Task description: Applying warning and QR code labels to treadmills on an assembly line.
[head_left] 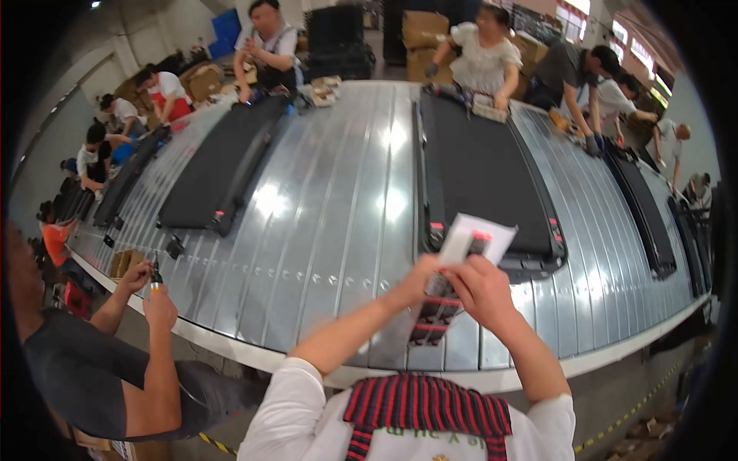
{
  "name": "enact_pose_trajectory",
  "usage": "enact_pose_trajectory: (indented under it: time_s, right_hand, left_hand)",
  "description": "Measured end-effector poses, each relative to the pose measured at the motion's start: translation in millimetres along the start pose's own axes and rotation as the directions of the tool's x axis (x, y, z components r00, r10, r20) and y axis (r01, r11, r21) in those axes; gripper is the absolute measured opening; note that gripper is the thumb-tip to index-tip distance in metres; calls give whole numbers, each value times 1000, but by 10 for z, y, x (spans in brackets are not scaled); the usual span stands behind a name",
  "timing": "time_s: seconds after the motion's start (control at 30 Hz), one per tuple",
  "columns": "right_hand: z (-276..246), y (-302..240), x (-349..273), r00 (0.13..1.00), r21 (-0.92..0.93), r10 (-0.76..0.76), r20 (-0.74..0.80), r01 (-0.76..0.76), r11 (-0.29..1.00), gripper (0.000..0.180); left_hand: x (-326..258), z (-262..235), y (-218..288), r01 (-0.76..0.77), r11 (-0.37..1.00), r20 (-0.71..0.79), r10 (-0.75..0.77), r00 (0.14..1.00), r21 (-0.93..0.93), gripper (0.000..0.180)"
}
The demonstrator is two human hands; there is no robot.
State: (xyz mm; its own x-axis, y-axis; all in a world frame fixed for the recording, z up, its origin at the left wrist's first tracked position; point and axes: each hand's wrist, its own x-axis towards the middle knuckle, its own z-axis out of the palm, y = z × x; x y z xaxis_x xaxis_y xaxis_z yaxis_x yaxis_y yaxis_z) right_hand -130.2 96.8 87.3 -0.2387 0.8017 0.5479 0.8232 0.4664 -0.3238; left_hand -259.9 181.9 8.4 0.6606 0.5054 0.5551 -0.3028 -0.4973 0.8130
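Both hands are raised over the near edge of the metal conveyor, closed on a label sheet [500, 243]. Its white part sticks up past my fingers, and a strip of black-and-red labels hangs below. My left hand [420, 280] grips the sheet's left side, slightly blurred. With thumb and fingers pressed together, my right hand [481, 289] pinches it at the middle. Just beyond lies a black treadmill deck [484, 169], flat, with red stickers on its near corners. The sheet overlaps its near end in view, apart from it or touching I cannot tell.
More treadmill decks [223, 165] lie along the slatted conveyor [330, 192] to left and right. At my left a co-worker holds a power screwdriver [156, 283]. Other people work along the far side. One holds a small tray [489, 108] over the deck's far end.
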Motion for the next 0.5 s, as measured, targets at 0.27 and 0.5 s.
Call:
enact_pose_trajectory:
  time_s: [0.27, 0.5]
  right_hand:
    - [81, -68, -11, 993, 13, -52, 105, 50, 999, 9]
    - [152, 102, 16, 986, 160, -83, 141, 60, 985, 10]
  left_hand:
    - [-92, 1, 51, 216, 976, 41, -215, 976, -2, 14]
    - [-76, -74, 37, 494, 869, -25, -494, 869, 5, 30]
